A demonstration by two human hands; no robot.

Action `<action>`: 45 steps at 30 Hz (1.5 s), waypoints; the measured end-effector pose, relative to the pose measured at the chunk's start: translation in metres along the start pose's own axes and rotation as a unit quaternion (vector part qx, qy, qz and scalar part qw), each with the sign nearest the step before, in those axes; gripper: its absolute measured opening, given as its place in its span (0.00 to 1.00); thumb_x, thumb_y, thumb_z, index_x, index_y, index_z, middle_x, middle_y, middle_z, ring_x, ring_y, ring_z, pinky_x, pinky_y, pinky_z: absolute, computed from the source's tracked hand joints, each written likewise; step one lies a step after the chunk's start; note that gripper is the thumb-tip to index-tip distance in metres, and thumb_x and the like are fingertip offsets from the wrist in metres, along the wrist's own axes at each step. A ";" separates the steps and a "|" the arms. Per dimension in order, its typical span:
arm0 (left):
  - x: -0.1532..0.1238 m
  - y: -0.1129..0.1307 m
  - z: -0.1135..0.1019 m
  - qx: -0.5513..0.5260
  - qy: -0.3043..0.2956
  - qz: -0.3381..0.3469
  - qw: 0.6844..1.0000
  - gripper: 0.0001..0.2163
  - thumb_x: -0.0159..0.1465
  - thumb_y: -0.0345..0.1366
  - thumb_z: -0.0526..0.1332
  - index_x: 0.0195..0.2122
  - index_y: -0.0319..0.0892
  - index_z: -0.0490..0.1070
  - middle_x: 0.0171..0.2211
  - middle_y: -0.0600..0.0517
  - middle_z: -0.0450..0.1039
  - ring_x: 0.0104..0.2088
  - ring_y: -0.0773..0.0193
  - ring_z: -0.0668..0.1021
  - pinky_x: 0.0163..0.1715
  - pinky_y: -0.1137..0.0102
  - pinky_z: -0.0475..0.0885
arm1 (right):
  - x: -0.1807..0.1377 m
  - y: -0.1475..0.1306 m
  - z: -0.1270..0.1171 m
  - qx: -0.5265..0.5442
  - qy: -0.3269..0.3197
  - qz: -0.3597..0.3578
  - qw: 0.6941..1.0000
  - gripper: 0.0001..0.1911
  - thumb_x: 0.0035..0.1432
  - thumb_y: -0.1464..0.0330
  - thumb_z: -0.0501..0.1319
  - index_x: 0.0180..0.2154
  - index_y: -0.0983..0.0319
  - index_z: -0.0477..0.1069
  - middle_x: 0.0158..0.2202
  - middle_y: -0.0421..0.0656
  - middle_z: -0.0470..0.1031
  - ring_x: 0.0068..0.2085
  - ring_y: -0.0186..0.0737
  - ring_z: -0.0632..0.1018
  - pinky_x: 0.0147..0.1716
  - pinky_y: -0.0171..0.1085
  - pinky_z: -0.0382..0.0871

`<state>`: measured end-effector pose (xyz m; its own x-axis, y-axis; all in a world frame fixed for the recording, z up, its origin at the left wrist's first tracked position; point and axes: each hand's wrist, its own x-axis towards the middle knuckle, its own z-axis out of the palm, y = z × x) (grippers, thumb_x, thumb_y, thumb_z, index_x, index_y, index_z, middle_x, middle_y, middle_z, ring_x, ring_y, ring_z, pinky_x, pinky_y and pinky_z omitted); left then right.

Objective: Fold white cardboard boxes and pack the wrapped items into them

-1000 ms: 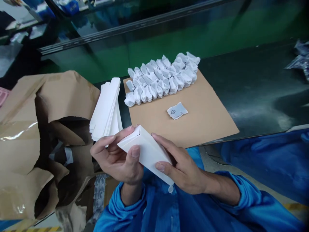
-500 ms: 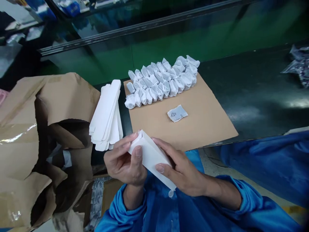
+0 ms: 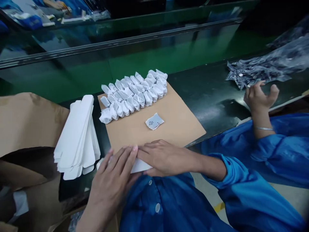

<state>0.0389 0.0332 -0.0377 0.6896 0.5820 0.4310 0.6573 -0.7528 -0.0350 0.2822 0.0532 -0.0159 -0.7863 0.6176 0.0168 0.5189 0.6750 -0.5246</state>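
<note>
Brown cardboard sheet (image 3: 180, 119) lies on dark worktop (image 3: 200, 93) (glossy).

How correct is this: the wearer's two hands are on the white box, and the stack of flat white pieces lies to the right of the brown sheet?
Not quite: the stack of flat white pieces lies to the left of the brown sheet, as the head view shows. The wearer's left hand and right hand are indeed on the white box.
</note>
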 end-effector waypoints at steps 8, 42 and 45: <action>-0.021 -0.013 0.026 0.000 -0.130 -0.204 0.970 0.24 0.63 0.55 0.58 0.53 0.43 0.68 0.42 0.46 0.75 0.38 0.54 0.79 0.31 0.66 0.69 | 0.025 0.076 -0.043 -0.075 -0.010 0.081 0.994 0.16 0.62 0.76 0.58 0.50 0.61 0.74 0.53 0.49 0.74 0.51 0.50 0.72 0.50 0.46 0.64; 0.003 0.009 0.034 0.015 -0.030 -0.393 0.919 0.17 0.61 0.47 0.62 0.47 0.44 0.72 0.39 0.47 0.77 0.39 0.53 0.79 0.28 0.66 0.63 | 0.008 0.019 -0.039 0.135 0.246 0.156 0.947 0.08 0.59 0.71 0.65 0.42 0.62 0.77 0.39 0.42 0.80 0.35 0.36 0.77 0.33 0.35 0.71; 0.003 0.013 0.037 0.006 -0.034 -0.370 0.928 0.16 0.61 0.46 0.61 0.47 0.44 0.72 0.38 0.48 0.77 0.37 0.55 0.79 0.27 0.67 0.63 | 0.010 0.019 -0.061 0.046 0.159 0.119 0.979 0.08 0.61 0.73 0.63 0.42 0.63 0.77 0.38 0.43 0.79 0.36 0.37 0.76 0.35 0.36 0.68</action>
<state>0.0609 0.0366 -0.0705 0.0654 0.9569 0.2830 0.9615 -0.1363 0.2385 0.3051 0.0967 0.0264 -0.4945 0.8576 0.1413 0.6313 0.4661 -0.6198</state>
